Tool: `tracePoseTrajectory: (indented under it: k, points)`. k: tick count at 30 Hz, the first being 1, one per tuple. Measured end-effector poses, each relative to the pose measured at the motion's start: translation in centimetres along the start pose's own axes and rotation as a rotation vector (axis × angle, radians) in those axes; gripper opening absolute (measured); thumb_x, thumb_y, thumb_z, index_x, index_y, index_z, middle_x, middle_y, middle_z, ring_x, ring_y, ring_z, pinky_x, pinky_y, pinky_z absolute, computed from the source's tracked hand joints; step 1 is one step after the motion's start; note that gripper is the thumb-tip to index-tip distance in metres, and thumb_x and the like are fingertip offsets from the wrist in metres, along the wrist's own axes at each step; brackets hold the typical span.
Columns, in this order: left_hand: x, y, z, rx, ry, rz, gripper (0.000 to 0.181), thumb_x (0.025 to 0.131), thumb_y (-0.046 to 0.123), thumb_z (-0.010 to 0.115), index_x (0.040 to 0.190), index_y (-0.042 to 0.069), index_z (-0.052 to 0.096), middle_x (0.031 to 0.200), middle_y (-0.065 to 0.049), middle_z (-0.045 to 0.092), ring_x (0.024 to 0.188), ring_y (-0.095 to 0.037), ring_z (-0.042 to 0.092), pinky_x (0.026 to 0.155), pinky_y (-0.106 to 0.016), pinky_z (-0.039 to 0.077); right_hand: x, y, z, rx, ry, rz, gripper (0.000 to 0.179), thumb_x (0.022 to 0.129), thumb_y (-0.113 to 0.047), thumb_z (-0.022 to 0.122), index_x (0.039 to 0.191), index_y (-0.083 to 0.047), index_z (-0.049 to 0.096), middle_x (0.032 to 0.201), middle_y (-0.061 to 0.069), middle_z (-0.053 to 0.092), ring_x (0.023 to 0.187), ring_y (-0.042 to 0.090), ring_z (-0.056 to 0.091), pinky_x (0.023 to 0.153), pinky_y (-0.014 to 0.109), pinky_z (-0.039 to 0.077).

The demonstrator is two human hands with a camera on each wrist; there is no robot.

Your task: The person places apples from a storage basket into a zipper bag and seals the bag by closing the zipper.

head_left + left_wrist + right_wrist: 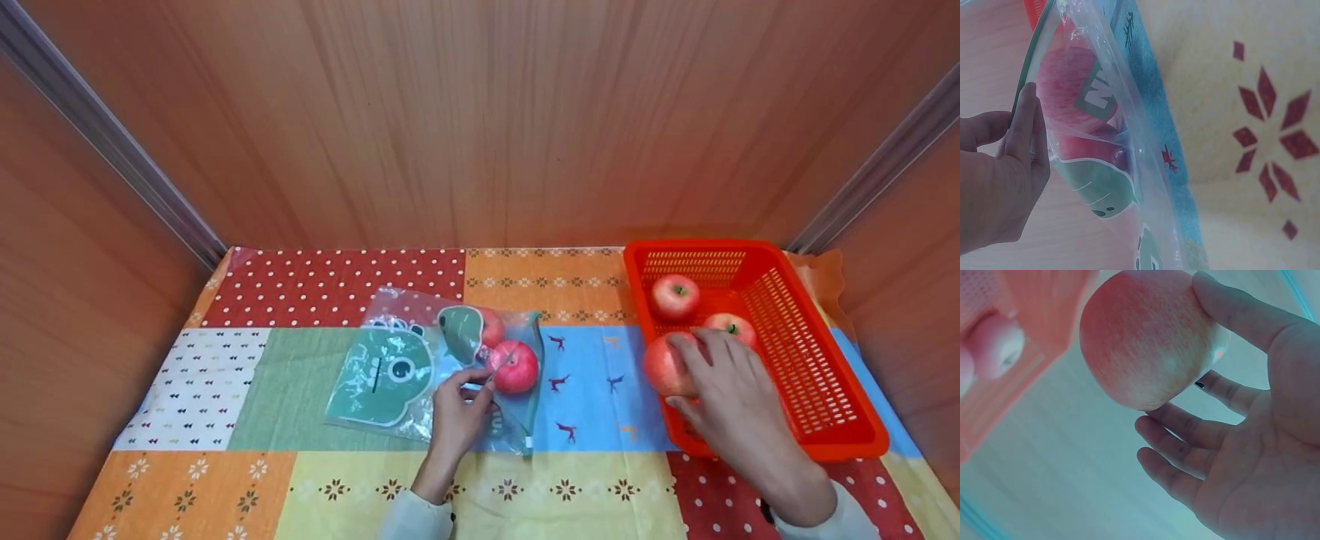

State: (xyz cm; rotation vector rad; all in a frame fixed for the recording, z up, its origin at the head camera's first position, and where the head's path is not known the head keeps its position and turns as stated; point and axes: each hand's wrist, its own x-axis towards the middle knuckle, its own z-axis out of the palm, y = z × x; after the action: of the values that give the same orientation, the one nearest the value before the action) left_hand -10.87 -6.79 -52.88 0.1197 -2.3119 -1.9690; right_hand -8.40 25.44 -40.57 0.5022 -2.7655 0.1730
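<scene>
A clear zip bag (pixel 382 382) with green cartoon prints lies on the cloth. Inside it are two red apples, one nearer (pixel 514 369) and one partly behind a green print (pixel 491 328). My left hand (pixel 457 416) pinches the bag's green-edged mouth between thumb and fingers, as the left wrist view shows. My right hand (pixel 739 401) grips another apple (pixel 661 367) over the near-left rim of the red basket (pixel 844 375). In the right wrist view, thumb and fingertips hold that apple (pixel 1145 343) from its sides. Two apples sit in the basket, one at the back left (pixel 675 297), the other (pixel 731 327) partly covered by the hand.
A patchwork tablecloth (pixel 300 382) covers the table. Wood-grain panels (pixel 480 127) enclose the back and both sides. The basket stands at the right, close to the right panel, and a strip of blue cloth (pixel 592 390) lies between bag and basket.
</scene>
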Motion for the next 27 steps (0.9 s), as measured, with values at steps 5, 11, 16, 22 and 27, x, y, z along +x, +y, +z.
tracePoseTrajectory:
  k: [5,11,16,22,27]
  points:
    - [0.0,0.0,0.0,-0.005,0.000,-0.001,0.020,0.095,-0.002,0.071,0.114,-0.007,0.075,0.105,-0.019,0.074,0.075,-0.028,0.074,0.062,-0.027,0.063,0.2,-1.3,0.6,-0.007,-0.010,-0.027,0.087,0.063,-0.016,0.103,0.136,-0.004,0.059,0.132,0.023,0.059,0.123,0.042,0.054,0.102,0.063,0.051]
    - [0.0,0.0,0.0,-0.045,-0.011,-0.001,0.020,0.094,-0.005,0.071,0.113,-0.010,0.073,0.104,-0.021,0.072,0.075,-0.038,0.074,0.062,-0.031,0.064,0.2,-2.8,1.5,-0.009,-0.012,-0.049,0.087,0.062,-0.018,0.104,0.135,-0.006,0.059,0.131,0.022,0.059,0.123,0.041,0.055,0.106,0.060,0.051]
    - [0.0,-0.1,0.0,-0.031,-0.014,-0.007,0.020,0.095,-0.004,0.070,0.114,-0.008,0.073,0.105,-0.019,0.072,0.076,-0.034,0.074,0.062,-0.027,0.063,0.3,-3.9,2.4,0.022,-0.033,-0.052,0.086,0.065,-0.020,0.103,0.137,-0.007,0.059,0.133,0.021,0.058,0.125,0.042,0.054,0.108,0.060,0.050]
    - [0.0,0.0,0.0,-0.024,-0.013,-0.012,0.019,0.095,-0.003,0.070,0.114,-0.007,0.074,0.105,-0.019,0.072,0.076,-0.033,0.075,0.062,-0.026,0.063,0.4,-4.8,3.6,0.026,-0.045,-0.064,0.084,0.066,-0.022,0.103,0.136,-0.005,0.060,0.130,0.022,0.059,0.125,0.042,0.055,0.109,0.058,0.050]
    - [-0.1,0.1,0.0,-0.036,-0.011,-0.011,0.019,0.095,-0.004,0.071,0.114,-0.008,0.074,0.105,-0.019,0.072,0.075,-0.035,0.075,0.062,-0.029,0.064,0.5,-5.4,4.6,0.028,-0.067,-0.058,0.084,0.067,-0.024,0.102,0.137,-0.007,0.059,0.130,0.019,0.059,0.124,0.040,0.055,0.108,0.057,0.051]
